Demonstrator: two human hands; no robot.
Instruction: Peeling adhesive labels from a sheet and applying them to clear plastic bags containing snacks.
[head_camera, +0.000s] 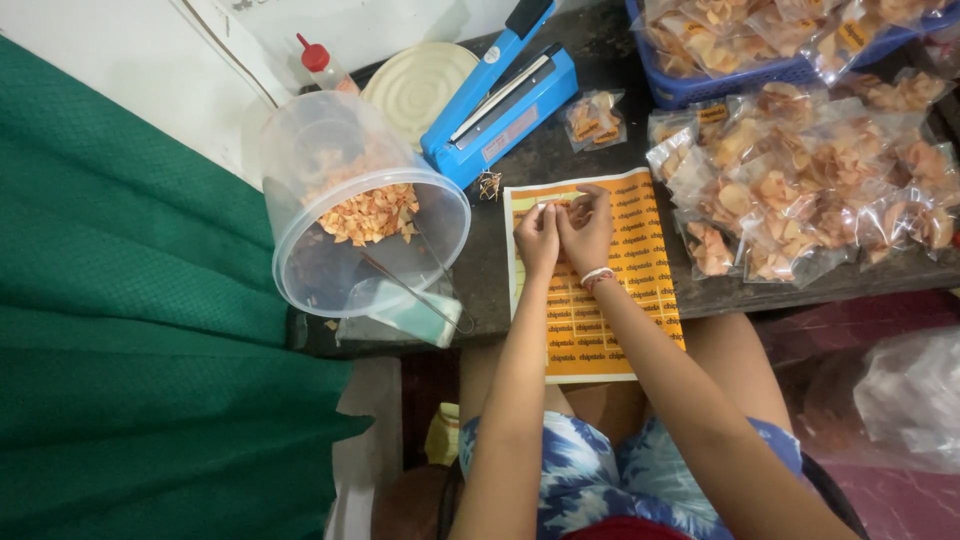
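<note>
Peeling sticker sheet (600, 300) — both hands (562, 235)

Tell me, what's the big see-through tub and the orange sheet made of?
The tub looks like clear plastic: you can see the chips through its cloudy wall. The orange sheet looks like glossy sticker paper, flat and thin, overhanging the table edge. The left hand and right hand pick at its top.

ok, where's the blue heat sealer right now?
In the head view the blue heat sealer sits at the top centre of the dark table, between the tipped clear tub of chips on its left and a small chip bag on its right.
</note>
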